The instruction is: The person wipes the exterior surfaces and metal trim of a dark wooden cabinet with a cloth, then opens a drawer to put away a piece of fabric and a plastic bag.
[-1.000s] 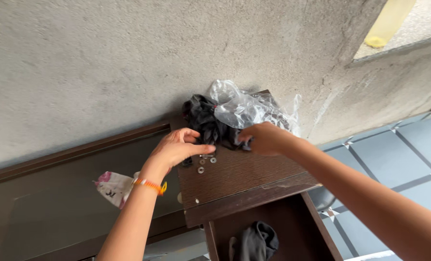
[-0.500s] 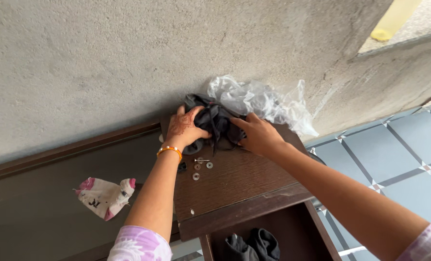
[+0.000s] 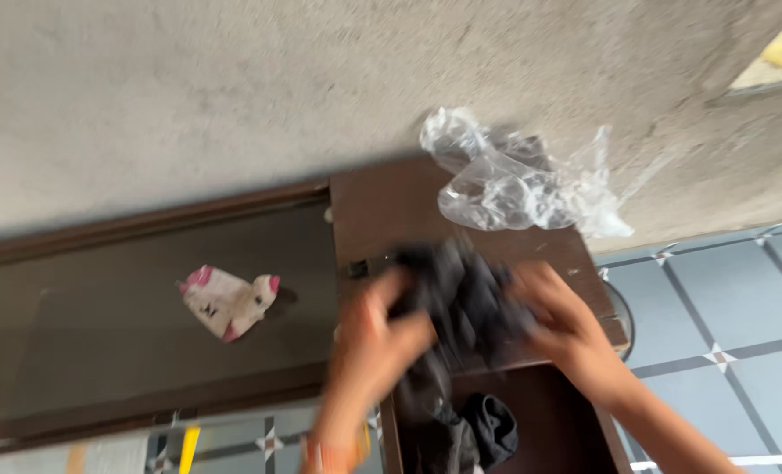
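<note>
both hands blurred with motion. left hand [image 3: 375, 338] curled around the near-left side of a dark cloth bundle [image 3: 461, 298], fingers bent into the fabric; right hand [image 3: 559, 318] clasping the opposite side, fingers closed on it. bundle lifted just over the front edge of the dark wooden cabinet top [image 3: 382, 206], one end drooping toward the open drawer [image 3: 553, 412] below, where another dark cloth [image 3: 487, 426] lies.

probably light, soft and limp: no stiffness, sagging wherever unsupported, not fragile, not slippery. best gathered from both sides or scooped from beneath, loose ends kept bunched so nothing trails or snags on the drawer edge.

crumpled clear plastic bag [image 3: 518, 180] at the back of the cabinet top, against the rough grey wall [image 3: 233, 96], apart from the bundle; thin, crinkly, shapeless. small crumpled white wrapper with pink corners and dark markings [image 3: 226, 301] on the dark glass surface [image 3: 101, 307] to the left, well apart from both hands. small dark piece [image 3: 357, 268] at the cabinet's left edge, too blurred to identify. grey floor tiles [image 3: 716, 298] with diamond insets on the right.
</note>
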